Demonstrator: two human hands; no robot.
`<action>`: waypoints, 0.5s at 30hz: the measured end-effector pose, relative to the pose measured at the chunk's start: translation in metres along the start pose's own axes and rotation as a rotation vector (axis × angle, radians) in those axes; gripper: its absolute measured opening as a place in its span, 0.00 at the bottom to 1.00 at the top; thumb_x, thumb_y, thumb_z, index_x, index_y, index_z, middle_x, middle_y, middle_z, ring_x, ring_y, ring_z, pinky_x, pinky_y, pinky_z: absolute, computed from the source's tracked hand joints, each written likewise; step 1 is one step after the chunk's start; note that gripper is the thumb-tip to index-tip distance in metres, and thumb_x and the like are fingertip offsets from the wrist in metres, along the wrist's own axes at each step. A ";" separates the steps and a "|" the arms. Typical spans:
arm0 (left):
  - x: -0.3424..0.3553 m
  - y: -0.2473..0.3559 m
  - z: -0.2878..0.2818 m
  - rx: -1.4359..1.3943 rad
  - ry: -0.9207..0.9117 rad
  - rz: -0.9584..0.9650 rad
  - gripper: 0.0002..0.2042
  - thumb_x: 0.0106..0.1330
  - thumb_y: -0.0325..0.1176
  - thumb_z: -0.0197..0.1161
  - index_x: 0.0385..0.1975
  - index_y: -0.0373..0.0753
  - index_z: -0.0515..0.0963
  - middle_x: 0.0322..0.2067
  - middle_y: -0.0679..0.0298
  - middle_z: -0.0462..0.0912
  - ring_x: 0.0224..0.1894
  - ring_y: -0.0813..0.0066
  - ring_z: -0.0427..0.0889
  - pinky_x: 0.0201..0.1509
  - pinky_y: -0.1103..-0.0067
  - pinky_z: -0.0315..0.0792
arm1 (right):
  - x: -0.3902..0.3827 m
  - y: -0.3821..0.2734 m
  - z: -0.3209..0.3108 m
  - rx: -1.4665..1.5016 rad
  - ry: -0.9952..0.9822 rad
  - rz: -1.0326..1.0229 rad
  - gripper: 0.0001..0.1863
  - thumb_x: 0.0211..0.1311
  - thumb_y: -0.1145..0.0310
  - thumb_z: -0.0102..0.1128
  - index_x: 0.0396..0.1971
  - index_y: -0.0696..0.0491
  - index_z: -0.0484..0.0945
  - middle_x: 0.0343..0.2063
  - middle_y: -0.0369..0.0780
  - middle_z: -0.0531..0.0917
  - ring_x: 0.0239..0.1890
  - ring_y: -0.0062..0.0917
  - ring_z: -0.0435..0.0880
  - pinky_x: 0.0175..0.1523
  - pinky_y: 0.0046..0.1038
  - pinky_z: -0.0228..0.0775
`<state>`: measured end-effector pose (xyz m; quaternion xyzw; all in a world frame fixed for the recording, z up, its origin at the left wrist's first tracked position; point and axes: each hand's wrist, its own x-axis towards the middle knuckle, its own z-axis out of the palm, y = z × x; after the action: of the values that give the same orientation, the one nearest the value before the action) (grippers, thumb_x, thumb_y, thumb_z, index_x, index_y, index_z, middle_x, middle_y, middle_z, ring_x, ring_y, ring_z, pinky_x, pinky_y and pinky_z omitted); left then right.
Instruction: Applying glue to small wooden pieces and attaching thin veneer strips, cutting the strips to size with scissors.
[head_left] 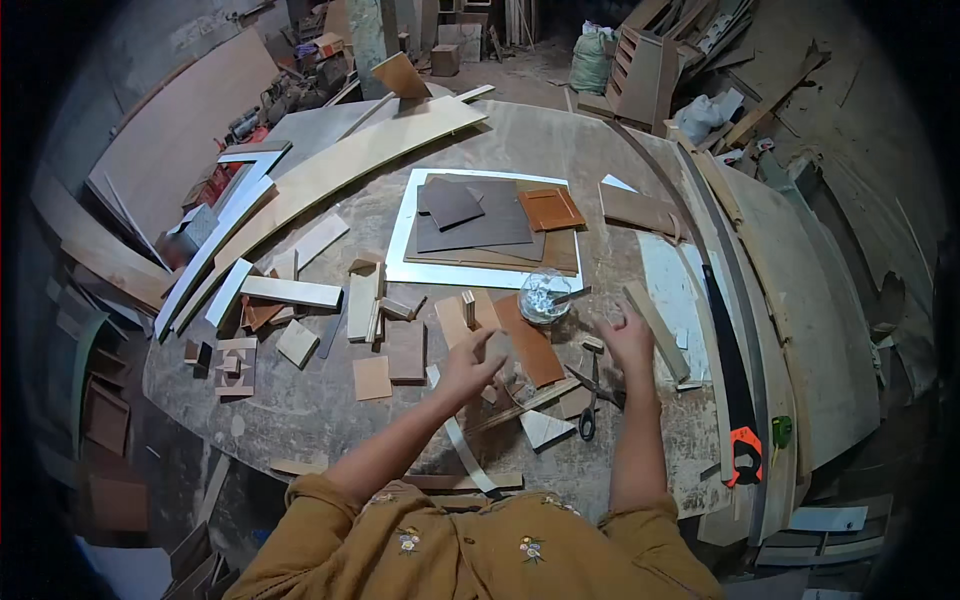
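Note:
My left hand (470, 365) hovers over small wood offcuts and an orange-brown board (535, 350), fingers apart and holding nothing. My right hand (628, 342) is open beside a leaning light strip (655, 330), above black scissors (588, 423). Between and beyond the hands stands a clear tub (540, 303) of pale material with a stick or brush across it. A small stack of upright pale pieces (468, 310) stands beyond my left hand. A white curved strip (455, 435) lies below that hand. Farther back, dark and brown panels (475, 220) lie on a white-bordered board (400, 260).
The worktable (270, 420) carries long planks (330, 160) and scattered blocks (297, 343) at left. A handsaw with orange handle (745, 437), a green tape measure (781, 430) and long strips lie at right. Sheets, a green sack (592, 62) and clutter surround the table.

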<state>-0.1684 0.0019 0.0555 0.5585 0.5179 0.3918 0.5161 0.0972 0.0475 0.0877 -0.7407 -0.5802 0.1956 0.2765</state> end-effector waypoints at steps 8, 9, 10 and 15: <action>0.069 -0.012 0.047 -0.081 0.088 -0.035 0.26 0.57 0.35 0.60 0.56 0.35 0.64 0.48 0.51 0.75 0.52 0.65 0.74 0.54 0.76 0.65 | 0.040 0.005 0.063 0.405 0.084 -0.190 0.14 0.58 0.61 0.57 0.33 0.57 0.80 0.21 0.42 0.80 0.22 0.23 0.77 0.30 0.25 0.68; 0.081 -0.039 0.039 -0.041 0.150 0.070 0.27 0.58 0.35 0.60 0.57 0.34 0.63 0.49 0.52 0.74 0.51 0.68 0.73 0.53 0.77 0.65 | 0.032 -0.017 0.061 0.401 0.103 -0.300 0.13 0.58 0.62 0.55 0.33 0.57 0.80 0.21 0.44 0.80 0.23 0.25 0.79 0.31 0.26 0.68; 0.080 -0.037 0.044 -0.098 0.134 0.029 0.27 0.58 0.36 0.60 0.57 0.33 0.63 0.49 0.52 0.74 0.51 0.69 0.73 0.54 0.77 0.65 | 0.029 -0.016 0.060 0.396 0.073 -0.311 0.12 0.58 0.65 0.54 0.31 0.58 0.80 0.23 0.46 0.80 0.24 0.32 0.80 0.31 0.29 0.69; 0.084 -0.037 0.053 -0.148 0.109 -0.021 0.26 0.59 0.33 0.59 0.57 0.32 0.63 0.49 0.55 0.74 0.50 0.70 0.73 0.53 0.79 0.65 | 0.022 -0.019 0.049 0.312 0.092 -0.511 0.09 0.57 0.69 0.54 0.29 0.59 0.78 0.25 0.48 0.79 0.27 0.40 0.79 0.31 0.32 0.69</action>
<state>-0.1105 0.0726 0.0029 0.4913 0.5205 0.4534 0.5312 0.0579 0.0813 0.0626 -0.5272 -0.6976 0.1729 0.4533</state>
